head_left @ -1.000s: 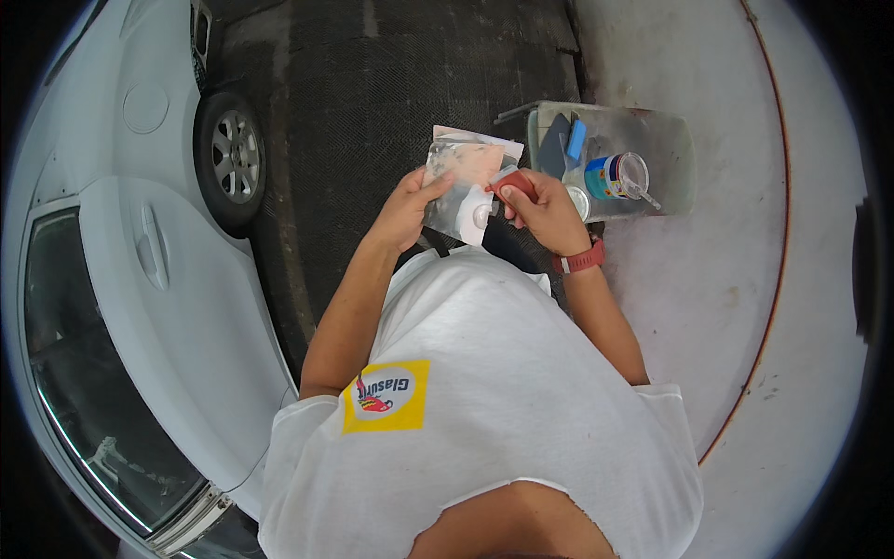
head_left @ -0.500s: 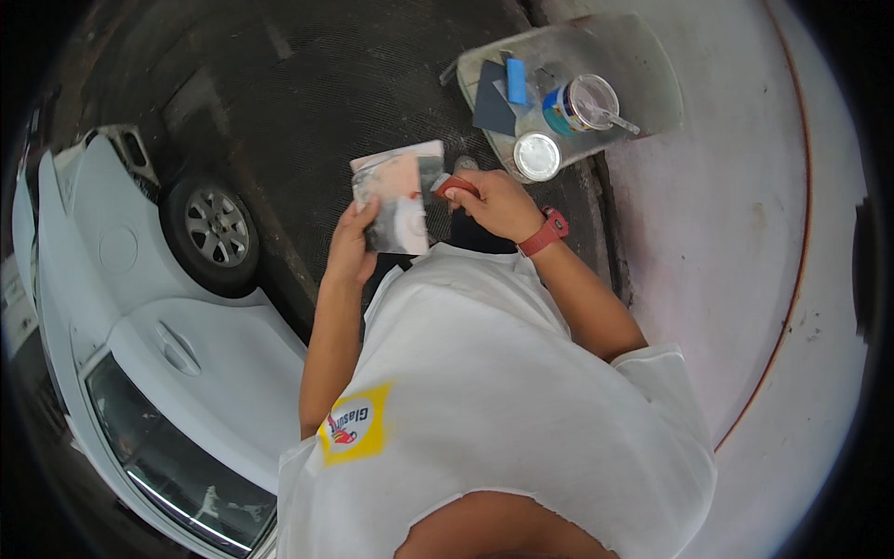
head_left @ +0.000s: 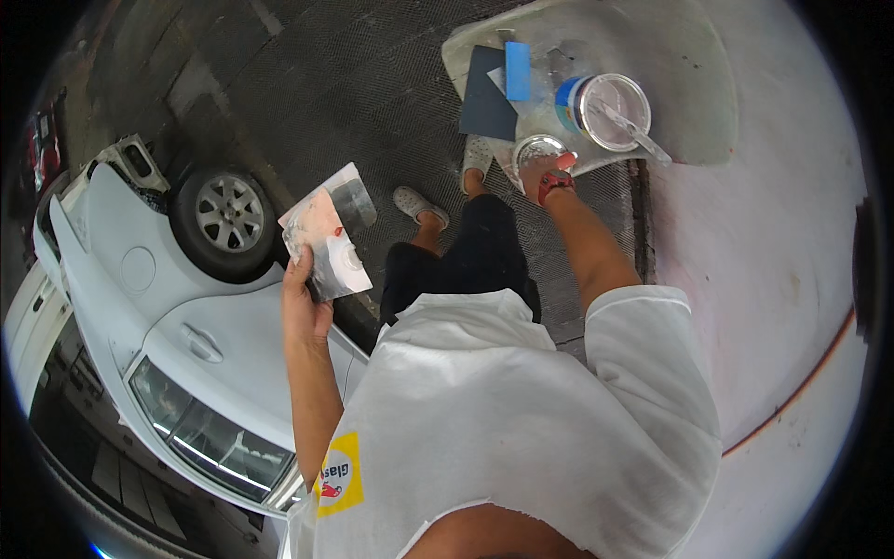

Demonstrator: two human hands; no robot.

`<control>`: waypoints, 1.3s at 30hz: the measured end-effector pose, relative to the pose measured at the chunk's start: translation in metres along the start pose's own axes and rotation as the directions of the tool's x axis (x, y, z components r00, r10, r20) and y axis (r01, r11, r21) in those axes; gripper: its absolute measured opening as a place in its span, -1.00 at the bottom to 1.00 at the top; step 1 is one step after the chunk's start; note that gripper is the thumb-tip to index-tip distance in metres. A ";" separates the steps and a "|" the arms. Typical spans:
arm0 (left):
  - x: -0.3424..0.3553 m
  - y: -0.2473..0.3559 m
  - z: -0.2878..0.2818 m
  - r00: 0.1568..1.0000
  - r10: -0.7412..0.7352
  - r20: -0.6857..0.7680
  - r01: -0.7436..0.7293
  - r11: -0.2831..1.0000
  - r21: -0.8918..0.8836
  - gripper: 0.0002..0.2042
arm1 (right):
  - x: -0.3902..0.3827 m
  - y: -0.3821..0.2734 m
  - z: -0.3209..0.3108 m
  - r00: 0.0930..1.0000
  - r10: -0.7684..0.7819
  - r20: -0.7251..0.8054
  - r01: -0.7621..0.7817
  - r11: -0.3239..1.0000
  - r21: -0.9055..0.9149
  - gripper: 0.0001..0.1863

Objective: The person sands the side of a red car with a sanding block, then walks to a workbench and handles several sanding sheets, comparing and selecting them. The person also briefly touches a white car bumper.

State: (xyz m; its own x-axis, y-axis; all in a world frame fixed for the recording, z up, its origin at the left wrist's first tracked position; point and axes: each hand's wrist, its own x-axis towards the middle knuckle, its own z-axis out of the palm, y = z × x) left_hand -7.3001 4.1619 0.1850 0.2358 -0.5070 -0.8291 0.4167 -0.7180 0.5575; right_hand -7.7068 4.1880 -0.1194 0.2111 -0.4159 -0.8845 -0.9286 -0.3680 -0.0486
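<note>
My left hand (head_left: 305, 291) grips the lower edge of a flat filler mixing board (head_left: 324, 233). Pinkish, grey and white patches cover its face, along with a small red dab and a whitish lump. My right hand (head_left: 535, 170) is at the round metal lid (head_left: 544, 147) on the near edge of a translucent tabletop (head_left: 684, 140), and its fingers are hidden. Beside that hand shows a small red object (head_left: 565, 160); whether it is held or lying on the lid is unclear. An open can (head_left: 612, 101) of pale paste stands farther right, a stirring stick (head_left: 643, 140) across its rim.
A blue block (head_left: 518, 71) and dark sandpaper sheets (head_left: 487, 93) lie at the tabletop's left. A pale car (head_left: 242, 345) with its wheel (head_left: 223, 224) stands on my left. To the right runs a whitish wall (head_left: 754, 279). The floor (head_left: 345, 84) is dark and textured.
My right hand has moved up and right, away from the board to the lid. My left hand has shifted left with the board, which is now tilted. The tabletop appears closer.
</note>
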 end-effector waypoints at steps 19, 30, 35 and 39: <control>0.019 0.064 0.126 0.864 0.098 0.494 0.041 0.964 -0.264 -0.59 | -0.107 -0.099 -0.296 0.870 0.075 -0.487 0.212 -0.949 0.232 -0.48; 0.095 0.219 0.081 0.696 0.535 0.479 -0.578 0.813 -0.068 -0.56 | -0.151 -0.092 -0.484 0.141 -0.109 -0.984 0.458 0.888 -0.033 -0.18; 0.155 0.306 0.019 0.565 0.742 0.362 -0.818 0.562 0.123 -0.58 | -0.123 -0.192 -0.543 0.225 -0.344 -0.912 0.482 0.852 -0.202 -0.15; 0.205 0.340 -0.026 0.680 0.734 0.005 -0.670 0.624 -0.403 -0.58 | -0.128 -0.236 -0.611 0.246 -0.491 -0.835 0.465 0.816 -0.343 -0.17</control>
State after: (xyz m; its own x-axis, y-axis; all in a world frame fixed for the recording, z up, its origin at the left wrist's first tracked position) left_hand -7.0876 3.8260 0.2030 0.4612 -0.8738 -0.1541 0.4555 0.0841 0.8862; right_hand -7.3284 3.8202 0.2889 0.7633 -0.6163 0.1936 -0.5551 -0.7790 -0.2915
